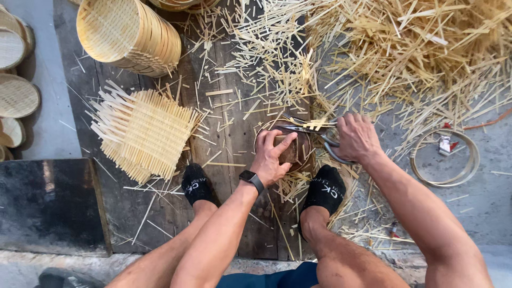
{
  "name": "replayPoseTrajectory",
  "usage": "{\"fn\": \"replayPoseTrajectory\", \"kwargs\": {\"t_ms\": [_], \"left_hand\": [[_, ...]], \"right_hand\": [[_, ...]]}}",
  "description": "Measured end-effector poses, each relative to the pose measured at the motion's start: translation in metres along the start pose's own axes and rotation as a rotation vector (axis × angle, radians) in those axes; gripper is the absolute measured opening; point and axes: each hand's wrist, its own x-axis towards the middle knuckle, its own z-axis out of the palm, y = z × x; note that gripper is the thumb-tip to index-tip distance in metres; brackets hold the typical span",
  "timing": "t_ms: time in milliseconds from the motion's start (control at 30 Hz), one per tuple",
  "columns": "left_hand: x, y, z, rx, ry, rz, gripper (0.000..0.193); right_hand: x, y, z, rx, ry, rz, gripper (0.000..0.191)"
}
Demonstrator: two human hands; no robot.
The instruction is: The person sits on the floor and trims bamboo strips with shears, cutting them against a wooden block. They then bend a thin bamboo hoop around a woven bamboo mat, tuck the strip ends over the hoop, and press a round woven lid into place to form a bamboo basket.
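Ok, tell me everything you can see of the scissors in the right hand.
The scissors are metal, grey, with long thin blades and looped handles. They lie nearly level, blades pointing left over the rim of a round woven piece, parted around pale bamboo strip ends. The right hand grips the handles; one loop shows below the fingers. The left hand presses a wooden block just beneath the blades.

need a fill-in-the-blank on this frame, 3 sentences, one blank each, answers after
1. The right hand works a pair of ____ over the round frame.
2. The left hand presses a small wooden ____ down inside that frame.
3. The stack of square woven mats lies to the person's ____ of the left foot.

Missing words: scissors; block; left
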Motion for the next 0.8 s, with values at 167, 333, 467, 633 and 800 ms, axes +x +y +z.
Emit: {"fn": "replayPoseTrajectory", "kwargs": {"t_ms": [167, 333, 467, 633, 800], "left_hand": [[0.008, -0.018, -0.015, 0.052, -0.151, 0.120, 0.089], [0.012, -0.044, -0.007, -0.152, -0.106, 0.124, 0.085], [0.022, -0.074, 0.014, -0.210, 0.271, -0.474, 0.061], [0.042, -0.088, 0.029, -0.212, 0.197, -0.689, 0.040], [0.063, -0.068, 0.045, -0.356, 0.188, -0.538, 0.029]], "right_hand": [[0.005, 0.013, 0.001, 0.139, -0.375, 0.081, 0.038], [-0.018, 0.042, 0.026, 0.334, -0.305, 0.326, 0.039], [-0.040, 0.040, 0.043, 0.370, -0.023, 0.660, 0.066], [-0.056, 0.004, 0.029, 0.355, 0.534, 0.473, 0.053], [-0.022, -0.054, 0.020, 1.503, -0.096, 0.486, 0.038]]}}
